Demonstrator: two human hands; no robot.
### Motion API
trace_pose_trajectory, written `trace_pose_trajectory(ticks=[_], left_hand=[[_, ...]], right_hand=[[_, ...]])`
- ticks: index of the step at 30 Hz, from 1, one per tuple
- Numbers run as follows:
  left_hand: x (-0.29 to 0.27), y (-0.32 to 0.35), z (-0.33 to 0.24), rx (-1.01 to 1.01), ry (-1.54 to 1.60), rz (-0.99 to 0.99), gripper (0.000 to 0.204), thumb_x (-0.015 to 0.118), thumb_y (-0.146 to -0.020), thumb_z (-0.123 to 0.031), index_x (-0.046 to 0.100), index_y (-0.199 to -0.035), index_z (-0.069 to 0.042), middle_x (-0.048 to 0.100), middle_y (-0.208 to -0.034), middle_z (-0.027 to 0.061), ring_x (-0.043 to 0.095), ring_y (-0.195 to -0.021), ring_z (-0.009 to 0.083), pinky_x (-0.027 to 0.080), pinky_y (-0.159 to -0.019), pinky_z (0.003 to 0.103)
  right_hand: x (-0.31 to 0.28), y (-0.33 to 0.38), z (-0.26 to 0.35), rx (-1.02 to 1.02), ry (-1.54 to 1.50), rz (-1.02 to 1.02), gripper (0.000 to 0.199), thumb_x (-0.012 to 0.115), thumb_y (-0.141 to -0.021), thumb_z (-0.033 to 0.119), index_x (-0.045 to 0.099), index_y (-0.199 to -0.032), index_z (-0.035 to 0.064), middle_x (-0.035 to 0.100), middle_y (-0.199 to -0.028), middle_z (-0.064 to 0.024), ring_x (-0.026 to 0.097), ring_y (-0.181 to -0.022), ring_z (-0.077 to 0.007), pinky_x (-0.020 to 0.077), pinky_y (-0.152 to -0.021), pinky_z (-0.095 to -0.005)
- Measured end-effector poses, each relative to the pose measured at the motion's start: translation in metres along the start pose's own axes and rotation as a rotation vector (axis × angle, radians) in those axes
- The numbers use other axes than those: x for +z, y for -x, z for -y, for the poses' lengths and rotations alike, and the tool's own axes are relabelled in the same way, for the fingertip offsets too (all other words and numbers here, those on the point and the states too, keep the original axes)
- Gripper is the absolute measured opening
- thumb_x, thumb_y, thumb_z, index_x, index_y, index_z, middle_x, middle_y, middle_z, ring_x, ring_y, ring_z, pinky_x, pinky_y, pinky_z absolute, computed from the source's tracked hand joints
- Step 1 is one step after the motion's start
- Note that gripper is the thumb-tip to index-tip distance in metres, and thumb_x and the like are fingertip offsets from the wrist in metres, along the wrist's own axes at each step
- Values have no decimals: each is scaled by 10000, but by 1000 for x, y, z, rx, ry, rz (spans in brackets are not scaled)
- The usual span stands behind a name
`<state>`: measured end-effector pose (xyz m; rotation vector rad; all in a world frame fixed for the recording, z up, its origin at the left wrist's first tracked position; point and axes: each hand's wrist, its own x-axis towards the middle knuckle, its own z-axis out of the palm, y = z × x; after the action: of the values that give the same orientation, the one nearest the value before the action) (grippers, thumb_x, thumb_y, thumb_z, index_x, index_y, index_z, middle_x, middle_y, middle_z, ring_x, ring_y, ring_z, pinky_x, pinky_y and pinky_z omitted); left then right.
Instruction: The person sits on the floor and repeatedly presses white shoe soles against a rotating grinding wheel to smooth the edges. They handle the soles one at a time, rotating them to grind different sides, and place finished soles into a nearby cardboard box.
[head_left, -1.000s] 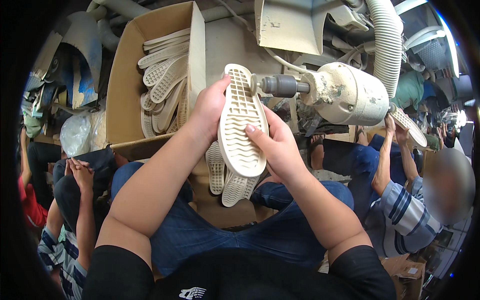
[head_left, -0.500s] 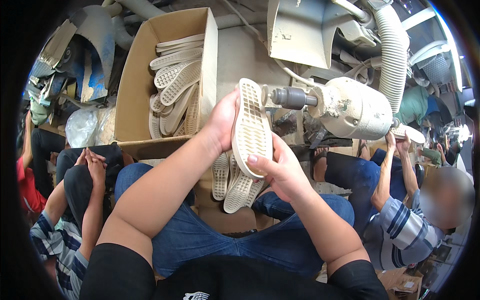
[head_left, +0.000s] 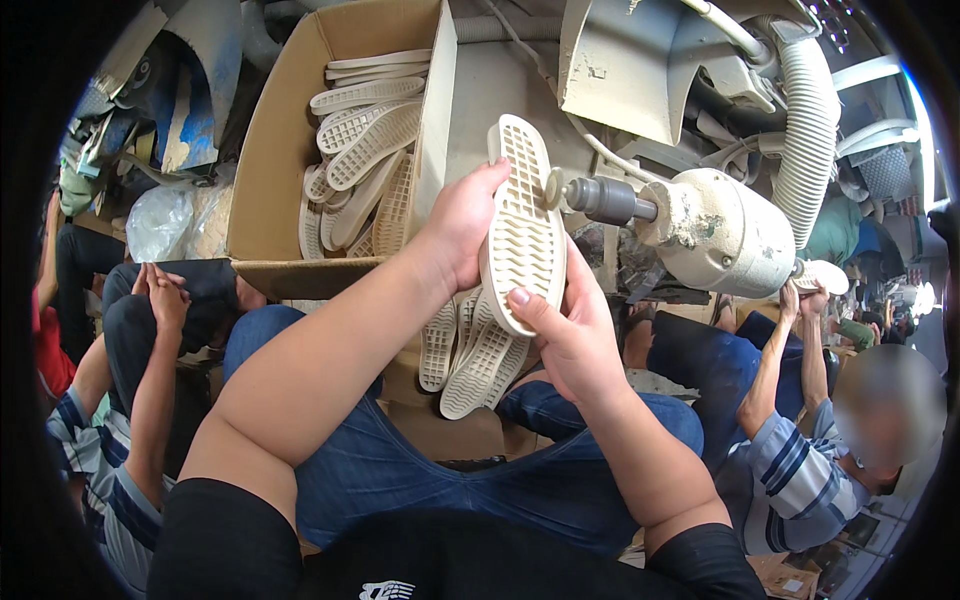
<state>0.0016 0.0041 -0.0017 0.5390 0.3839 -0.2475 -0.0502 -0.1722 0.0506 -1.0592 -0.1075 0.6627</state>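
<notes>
A cream shoe sole stands slanted in front of me, its gridded, wavy-patterned face turned toward my view. My left hand grips its left edge, thumb resting near the upper part. At the lower right, my right hand is closed around the other end, thumb pressed on the patterned face. Beside the sole's right edge sits a small round grinding wheel on the dark spindle of a cream motor. Wheel and edge look to touch, though the exact contact is hard to make out.
A cardboard box of several soles stands at the far left. More soles lie between my knees. A metal hood and ribbed hose rise behind the motor. Co-workers sit on both sides; the right one's hands hold another sole.
The sole has slid away from me along the wheel, both hands still gripping it. My view has shifted slightly, so the box and motor appear displaced.
</notes>
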Motion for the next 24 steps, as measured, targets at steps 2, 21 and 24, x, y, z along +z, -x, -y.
trace_pose_trajectory(ticks=[2,21,24], left_hand=[[0,-8,-5,4,17,-9,563,314,-1199,-407,573,-1452,24,715,-1317,239,731,-1172,366,594,-1074,526],[5,9,7,-5,16,-57,506,376,-1188,-441,495,-1474,-40,682,-1301,201,715,-1152,341,613,-1001,542],[9,10,5,4,-15,-85,500,375,-1193,-445,497,-1473,-48,691,-1307,192,725,-1138,339,619,-1006,530]], right_hand=[[-2,-7,-1,-19,-3,5,777,749,-989,-4,331,-1644,-13,621,-1464,-136,637,-1342,-196,526,-1140,-364],[-8,13,-7,41,189,-64,793,874,-965,159,442,-1606,-18,687,-1288,-29,657,-1014,-67,550,-777,-238],[-5,12,-5,37,118,-40,805,867,-955,90,430,-1628,17,689,-1295,-33,673,-1012,-73,569,-786,-253]])
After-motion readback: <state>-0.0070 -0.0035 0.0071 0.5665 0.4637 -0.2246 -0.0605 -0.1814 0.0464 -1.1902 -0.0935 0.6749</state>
